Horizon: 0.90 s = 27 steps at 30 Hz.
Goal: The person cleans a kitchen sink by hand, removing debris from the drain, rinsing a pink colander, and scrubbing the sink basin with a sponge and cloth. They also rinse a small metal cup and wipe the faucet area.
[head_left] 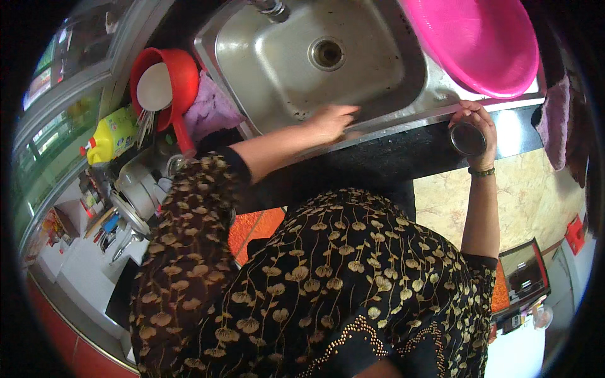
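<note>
My left hand [331,124] is over the front inner wall of a stainless steel sink basin [283,61]. Its fingers point right and a little apart, and I see nothing in them; the underside of the hand is hidden. At the right, beyond the counter's front edge, my right hand [489,125] holds a small round dark object with a thin rim [468,139], perhaps a cup or a lid. Those fingertips are close to the sink's steel front edge [406,124]. The drain [327,54] lies in the basin with its round hole showing.
A pink plastic basin [477,42] rests on the drainboard. Left of the sink are a red plastic dipper [186,75] with a white bowl [154,87] in it, a purple cloth [212,106] and a yellow bottle [111,134]. The faucet [272,9] is at the top; another cloth [555,123] hangs right.
</note>
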Each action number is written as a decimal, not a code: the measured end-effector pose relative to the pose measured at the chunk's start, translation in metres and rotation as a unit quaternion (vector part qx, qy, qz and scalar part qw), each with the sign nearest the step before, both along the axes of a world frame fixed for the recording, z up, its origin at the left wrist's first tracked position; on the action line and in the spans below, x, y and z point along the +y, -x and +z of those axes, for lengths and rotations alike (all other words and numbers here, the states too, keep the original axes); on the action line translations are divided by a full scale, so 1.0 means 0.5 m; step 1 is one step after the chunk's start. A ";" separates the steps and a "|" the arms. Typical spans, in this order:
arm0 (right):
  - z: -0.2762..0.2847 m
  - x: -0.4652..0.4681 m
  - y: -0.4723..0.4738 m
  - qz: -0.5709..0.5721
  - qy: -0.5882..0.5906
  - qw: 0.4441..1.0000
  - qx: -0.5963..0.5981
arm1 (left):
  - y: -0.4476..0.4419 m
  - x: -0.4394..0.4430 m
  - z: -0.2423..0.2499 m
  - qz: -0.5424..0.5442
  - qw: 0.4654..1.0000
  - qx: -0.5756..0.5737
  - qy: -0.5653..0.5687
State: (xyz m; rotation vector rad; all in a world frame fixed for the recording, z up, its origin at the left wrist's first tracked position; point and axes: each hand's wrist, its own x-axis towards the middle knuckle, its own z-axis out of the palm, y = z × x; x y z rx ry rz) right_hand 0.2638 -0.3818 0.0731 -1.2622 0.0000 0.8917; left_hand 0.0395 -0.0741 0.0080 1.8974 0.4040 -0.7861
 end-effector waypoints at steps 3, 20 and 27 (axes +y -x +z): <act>-0.001 0.004 -0.002 -0.011 -0.011 1.000 0.024 | -0.004 0.018 0.007 -0.014 0.999 -0.034 -0.020; 0.001 0.006 -0.014 -0.002 0.016 0.999 0.045 | 0.006 0.123 -0.008 -0.219 0.954 0.118 -0.165; 0.006 0.013 -0.019 0.007 0.007 0.999 0.047 | -0.133 -0.094 0.027 -0.067 0.986 -0.145 -0.050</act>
